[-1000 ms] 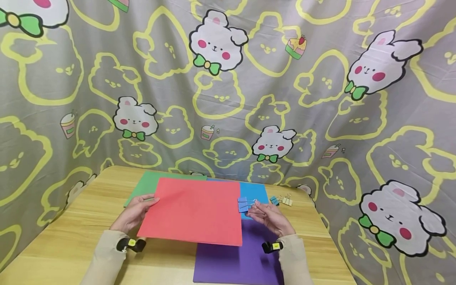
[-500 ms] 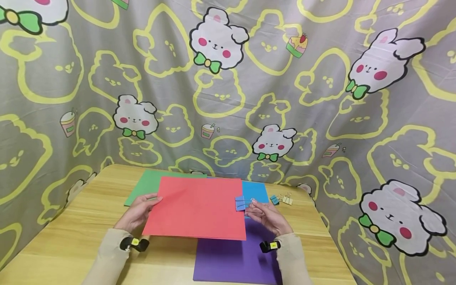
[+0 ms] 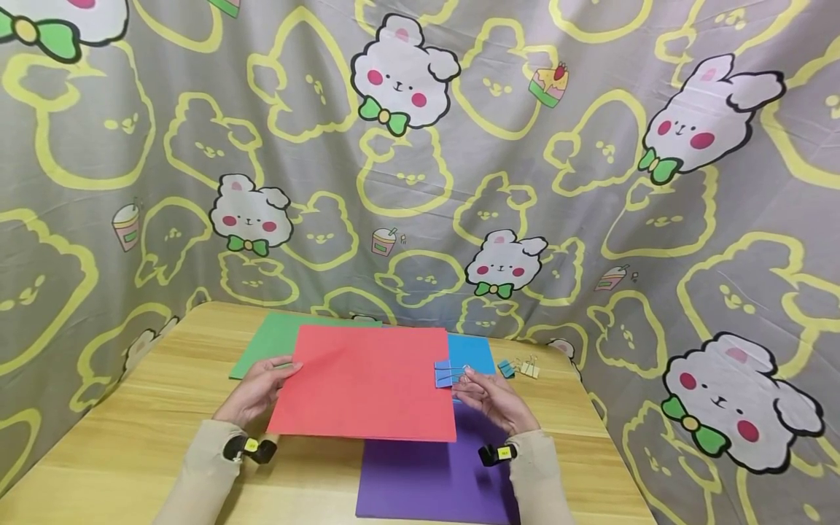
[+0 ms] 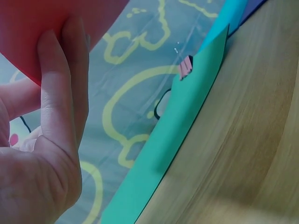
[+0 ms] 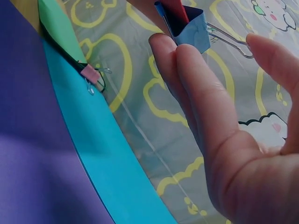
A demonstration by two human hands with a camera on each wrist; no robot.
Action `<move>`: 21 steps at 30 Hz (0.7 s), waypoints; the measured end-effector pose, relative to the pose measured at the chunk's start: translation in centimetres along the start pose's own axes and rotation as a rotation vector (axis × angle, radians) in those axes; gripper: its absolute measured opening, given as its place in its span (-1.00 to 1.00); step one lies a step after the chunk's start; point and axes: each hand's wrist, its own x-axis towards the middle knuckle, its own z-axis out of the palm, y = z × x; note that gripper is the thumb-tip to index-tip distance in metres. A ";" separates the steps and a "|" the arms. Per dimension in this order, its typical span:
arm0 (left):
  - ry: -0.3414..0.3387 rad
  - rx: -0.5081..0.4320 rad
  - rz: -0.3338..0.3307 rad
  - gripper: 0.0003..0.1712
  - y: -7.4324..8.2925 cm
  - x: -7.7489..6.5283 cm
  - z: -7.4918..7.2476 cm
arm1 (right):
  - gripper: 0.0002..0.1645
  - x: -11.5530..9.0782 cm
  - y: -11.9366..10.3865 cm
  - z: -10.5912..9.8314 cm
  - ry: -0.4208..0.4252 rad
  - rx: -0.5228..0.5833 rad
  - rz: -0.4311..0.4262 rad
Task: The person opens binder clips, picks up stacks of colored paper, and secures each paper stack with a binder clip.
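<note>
A red sheet (image 3: 364, 386), apparently a small stack of paper, is held up over the table, tilted toward the camera. My left hand (image 3: 259, 390) pinches its left edge, thumb on top and fingers beneath. A blue binder clip (image 3: 442, 374) sits on the right edge of the red paper. In the right wrist view the edge of the red paper (image 5: 180, 9) lies inside the clip's mouth. My right hand (image 3: 495, 399) holds the clip, the thumb at a wire handle (image 5: 233, 41) and two fingers near its body. The contact under the clip is partly hidden.
Green (image 3: 269, 339), bright blue (image 3: 475, 354) and purple (image 3: 426, 488) sheets lie on the wooden table (image 3: 118, 437). A teal clip (image 3: 507, 369) and a cream clip (image 3: 530, 369) stand at the back right. A pink clip (image 5: 91, 73) grips the green paper's edge. A patterned curtain (image 3: 407, 160) hangs behind.
The red paper has moved slightly right with the left hand, and its right edge now reaches into the blue clip's mouth. The right hand has shifted only a little left.
</note>
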 end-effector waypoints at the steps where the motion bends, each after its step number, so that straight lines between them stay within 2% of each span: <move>1: -0.006 0.002 0.002 -0.17 0.0 0.0 0.0 | -0.67 0.0 0.0 0.0 0.001 -0.002 -0.001; 10: -0.024 -0.003 0.000 -0.17 0.3 -0.2 0.2 | -0.70 -0.1 -0.1 -0.1 0.007 -0.032 -0.003; 21: -0.013 0.002 0.005 -0.16 0.2 -0.1 0.2 | -0.67 -0.2 -0.1 -0.2 -0.008 -0.001 -0.001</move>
